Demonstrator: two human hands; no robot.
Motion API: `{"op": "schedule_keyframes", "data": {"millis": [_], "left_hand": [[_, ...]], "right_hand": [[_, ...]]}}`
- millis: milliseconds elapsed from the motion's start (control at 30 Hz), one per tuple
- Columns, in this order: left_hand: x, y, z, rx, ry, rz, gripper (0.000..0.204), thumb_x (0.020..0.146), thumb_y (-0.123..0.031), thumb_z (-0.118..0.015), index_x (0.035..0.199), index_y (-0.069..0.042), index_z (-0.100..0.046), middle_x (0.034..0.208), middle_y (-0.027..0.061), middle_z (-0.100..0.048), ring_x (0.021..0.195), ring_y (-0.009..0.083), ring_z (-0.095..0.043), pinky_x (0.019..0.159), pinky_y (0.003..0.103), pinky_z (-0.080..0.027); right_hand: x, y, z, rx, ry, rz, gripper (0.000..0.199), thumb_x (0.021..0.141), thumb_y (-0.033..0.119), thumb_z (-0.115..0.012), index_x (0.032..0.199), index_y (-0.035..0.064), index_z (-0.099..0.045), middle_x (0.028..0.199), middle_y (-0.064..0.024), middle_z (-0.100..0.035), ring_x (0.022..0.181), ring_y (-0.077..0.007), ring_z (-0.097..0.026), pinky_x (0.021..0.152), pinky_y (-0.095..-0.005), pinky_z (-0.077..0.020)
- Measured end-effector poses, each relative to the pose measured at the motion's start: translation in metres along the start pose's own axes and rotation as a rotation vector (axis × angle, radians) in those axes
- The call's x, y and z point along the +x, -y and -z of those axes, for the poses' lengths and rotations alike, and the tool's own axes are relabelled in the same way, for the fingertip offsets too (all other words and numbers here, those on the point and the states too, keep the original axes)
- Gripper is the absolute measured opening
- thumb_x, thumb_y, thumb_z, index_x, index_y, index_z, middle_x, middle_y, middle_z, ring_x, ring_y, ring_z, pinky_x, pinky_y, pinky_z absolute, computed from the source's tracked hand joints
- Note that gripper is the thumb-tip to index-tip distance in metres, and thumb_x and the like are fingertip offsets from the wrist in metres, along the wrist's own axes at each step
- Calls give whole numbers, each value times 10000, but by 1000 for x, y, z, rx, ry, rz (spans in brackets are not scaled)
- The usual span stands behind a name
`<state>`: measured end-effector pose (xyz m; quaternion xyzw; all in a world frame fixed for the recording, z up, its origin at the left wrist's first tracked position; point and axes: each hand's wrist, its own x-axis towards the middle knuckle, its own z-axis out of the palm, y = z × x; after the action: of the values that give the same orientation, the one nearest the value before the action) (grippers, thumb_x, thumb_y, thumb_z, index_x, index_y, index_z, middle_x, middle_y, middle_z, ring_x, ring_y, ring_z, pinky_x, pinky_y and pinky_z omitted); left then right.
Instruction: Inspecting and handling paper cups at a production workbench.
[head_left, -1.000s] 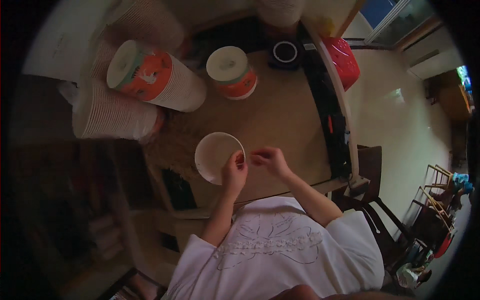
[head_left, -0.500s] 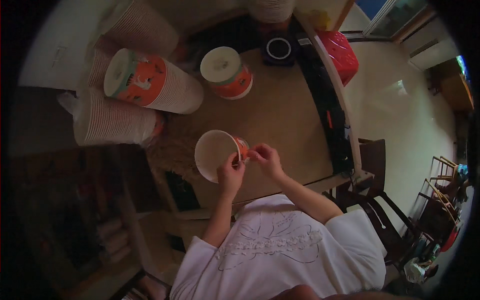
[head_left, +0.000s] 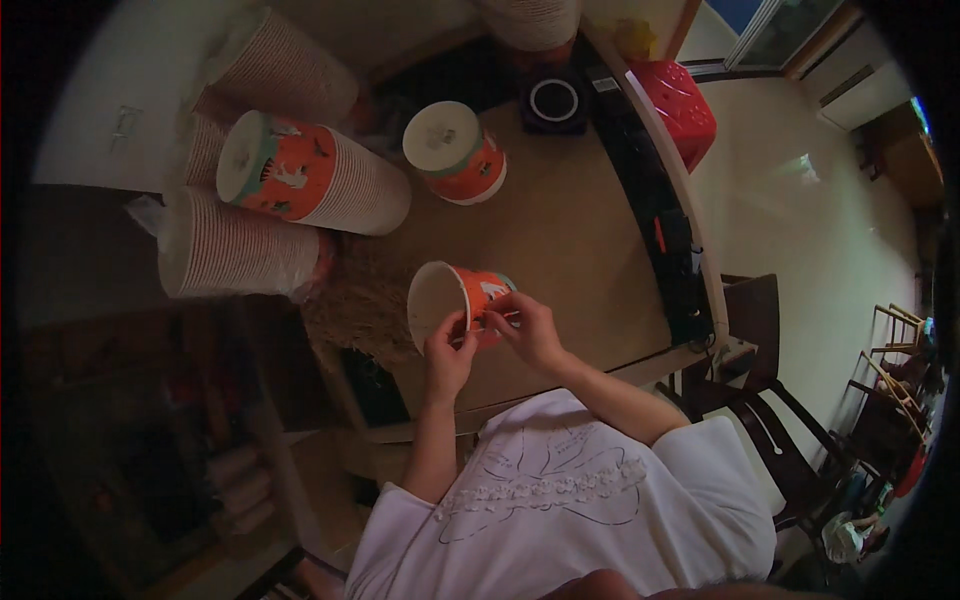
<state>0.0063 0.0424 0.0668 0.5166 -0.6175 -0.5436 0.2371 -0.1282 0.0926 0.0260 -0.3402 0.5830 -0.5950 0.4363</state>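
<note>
An orange-printed paper tub (head_left: 432, 300) lies tipped over the near part of the table, its white inside turned to the left. My left hand (head_left: 450, 358) pinches its near rim, closed on the edge. On the printed outer wall, close to the rim, my right hand (head_left: 530, 332) has thumb and fingers drawn together; whatever they hold, if anything, is too small to make out. Beyond my hands a similar orange and green tub (head_left: 478, 172) stands upside down on the table.
Long nested stacks of paper tubs (head_left: 355, 185) lie at the left, some in clear plastic (head_left: 240, 245). A bundle of tan strands (head_left: 365, 310) sits left of my hands. At the back are a dark round-topped device (head_left: 556, 100) and a red stool (head_left: 675, 112). Dark chairs (head_left: 755, 430) stand at right.
The held tub has turned slightly, so more of its printed side shows. My right fingers have moved a little left and down, closer to the rim.
</note>
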Motion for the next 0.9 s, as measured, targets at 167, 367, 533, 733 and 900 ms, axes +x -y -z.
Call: {"op": "schedule_keyframes", "data": {"millis": [167, 367, 533, 733, 900], "left_hand": [[6, 5, -6, 23, -61, 16, 159, 788, -12, -592, 941, 22, -565, 866, 73, -627, 769, 125, -606, 689, 258, -493], [7, 7, -15, 104, -60, 40, 141, 756, 2, -598, 892, 19, -566, 812, 70, -625, 732, 120, -599, 665, 265, -494], [7, 8, -21, 109, -56, -4, 133, 745, 7, -600, 875, 17, -572, 784, 66, -626, 712, 118, -596, 650, 261, -497], [7, 6, -26, 8, -94, 31, 110, 754, 17, -593, 863, 21, -579, 781, 59, -629, 709, 119, -602, 658, 261, -506], [7, 4, -29, 46, -61, -8, 122, 753, 0, -612, 869, 23, -582, 809, 76, -640, 723, 133, -612, 670, 267, -503]], "right_hand": [[-2, -5, 0, 18, 15, -44, 103, 811, 50, -612, 877, -13, -565, 824, -103, -617, 743, -163, -626, 651, -295, -530], [-5, -5, 4, 37, -9, -114, 83, 819, 16, -587, 890, -7, -552, 802, -84, -619, 753, -108, -606, 659, -260, -520], [-4, -9, 4, 18, -34, -33, 105, 795, -16, -584, 895, -12, -554, 829, -99, -604, 755, -156, -615, 673, -290, -521], [-5, -15, 5, 5, -49, 26, 156, 750, -7, -646, 894, -4, -586, 866, -97, -598, 788, -165, -612, 691, -282, -518], [-4, -17, 9, 11, -39, 27, 183, 736, -5, -664, 902, -1, -586, 865, -101, -599, 786, -174, -615, 696, -283, -517]]}}
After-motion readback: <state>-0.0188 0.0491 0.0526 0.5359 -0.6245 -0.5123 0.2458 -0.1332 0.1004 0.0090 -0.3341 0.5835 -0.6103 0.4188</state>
